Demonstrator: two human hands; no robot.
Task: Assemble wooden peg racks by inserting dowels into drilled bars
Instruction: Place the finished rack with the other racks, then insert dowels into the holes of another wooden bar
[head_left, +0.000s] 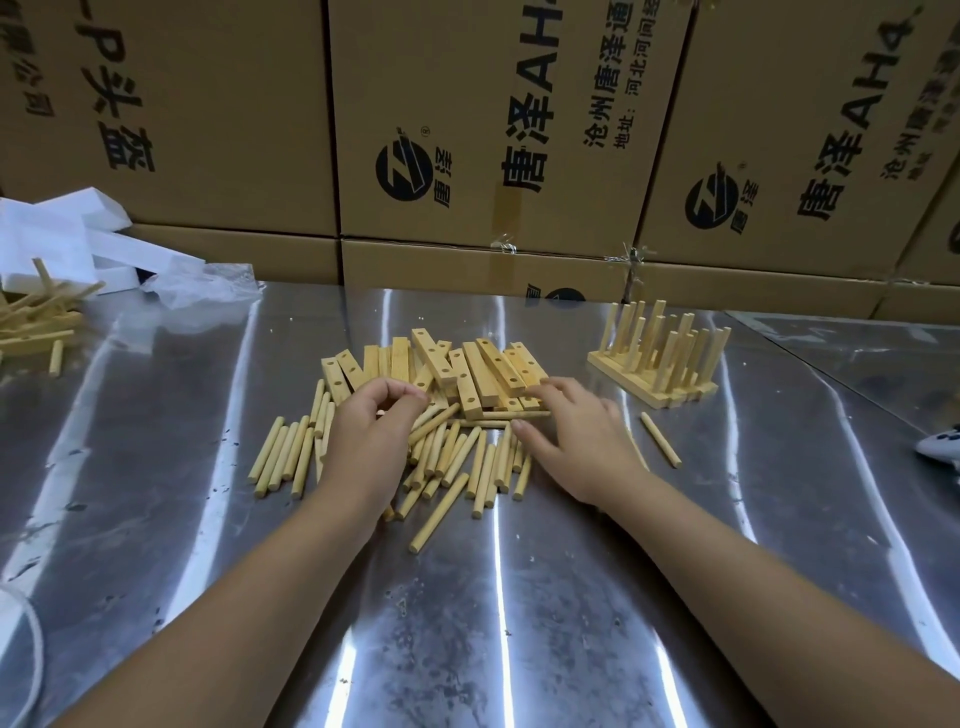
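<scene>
A heap of drilled wooden bars (488, 369) lies in the middle of the steel table (519, 623), with many loose dowels (280, 457) spread in front of it. My left hand (374, 436) is over the dowels at the heap's left edge, its fingers curled and pinching what looks like a dowel (434, 421) that sticks out to the right. My right hand (576, 436) lies flat with spread fingers, fingertips touching the front bars and thumb over the dowels. Finished racks (660, 358) with upright pegs stand at the back right.
One stray dowel (661, 439) lies right of my right hand. Another pile of wooden pieces (36, 317), white foam blocks (62, 234) and a plastic bag (202, 283) sit at the far left. Stacked cardboard boxes (467, 130) wall off the table's back. A white object (940, 444) pokes in at the right edge.
</scene>
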